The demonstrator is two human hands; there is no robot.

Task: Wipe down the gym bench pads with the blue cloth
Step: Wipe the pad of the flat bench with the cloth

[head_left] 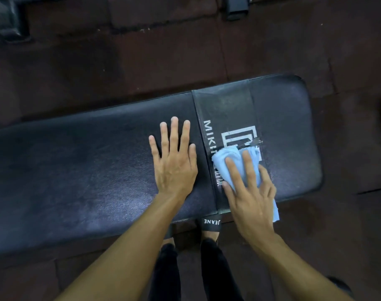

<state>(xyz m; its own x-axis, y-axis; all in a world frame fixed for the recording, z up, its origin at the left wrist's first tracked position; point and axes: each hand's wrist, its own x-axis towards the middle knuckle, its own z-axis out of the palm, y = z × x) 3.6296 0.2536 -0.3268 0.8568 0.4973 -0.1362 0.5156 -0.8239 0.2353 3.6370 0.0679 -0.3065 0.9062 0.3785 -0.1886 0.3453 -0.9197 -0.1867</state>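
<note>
Head view, looking straight down: a long black padded desk (76, 170) runs from 9 o'clock to 3 o'clock across the frame, its rounded end toward 3 o'clock. A glossier logo band (224, 105) crosses the pad right of centre, with white lettering and a square emblem, both partly covered.

The blue cloth (226, 158) lies bunched on that band, over the lower part of the emblem. The right hand (250, 198) presses it down – 2 fingers (235, 173) lie stretched out flat on top of the fabric, pointing toward 11 o'clock, while the outer fingers bend slightly along the cloth's 3 o'clock edge. Nothing is pinched; the hand is spread and pushing. A loose corner of the cloth sticks out from under the palm toward 5 o'clock, at the pad's near edge.

The left hand (174, 164) rests flat on the bare pad just beside the band, at its 9 o'clock side, all 5 fingers straight, spread and pointing to 12 o'clock – it holds nothing and does not touch the cloth.

Below the desk edge, toward 6 o'clock, a black sandal strap (211, 222) with white lettering shows between the forearms. Dark reddish rubber floor (141, 61) surrounds the desk.
</note>
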